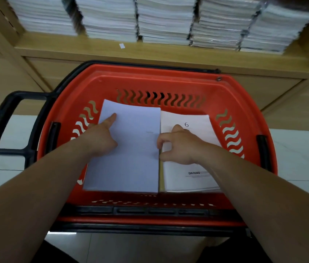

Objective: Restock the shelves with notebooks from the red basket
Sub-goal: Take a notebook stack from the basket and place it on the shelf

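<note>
A red basket (169,80) stands on the floor below a wooden shelf (150,52). Two notebook stacks lie side by side inside it. The left stack has a pale lilac notebook (136,164) on top, the right a white notebook (186,177) marked "6". My left hand (102,135) grips the lilac stack's left edge, thumb flat on the cover, fingers hidden underneath. My right hand (178,147) curls its fingers into the gap between the stacks, at the lilac stack's right edge.
Several tall stacks of wrapped notebooks (165,21) fill the shelf above. The basket's black handle (7,120) sticks out to the left over the pale tiled floor (302,152). A small white label (122,45) sits on the shelf board.
</note>
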